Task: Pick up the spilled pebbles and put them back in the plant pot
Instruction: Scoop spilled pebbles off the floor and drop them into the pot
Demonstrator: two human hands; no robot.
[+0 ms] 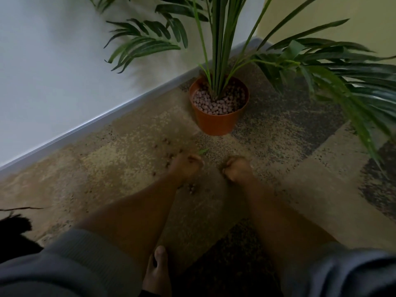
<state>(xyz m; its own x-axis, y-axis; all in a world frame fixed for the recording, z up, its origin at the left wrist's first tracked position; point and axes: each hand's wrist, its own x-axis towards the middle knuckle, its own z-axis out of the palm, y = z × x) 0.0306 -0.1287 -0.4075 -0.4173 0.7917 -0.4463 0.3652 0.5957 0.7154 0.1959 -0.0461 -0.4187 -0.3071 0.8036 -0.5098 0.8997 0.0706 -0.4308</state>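
The spilled pebbles (171, 156) lie on the floor (120, 159) in a loose line running just left of the left hand (186, 166), with a few (191, 188) beside that wrist. So the left hand is nearer than the right hand (236, 170). Both look curled shut, contents unclear. The plant pot (216, 121) stands just ahead, between them.
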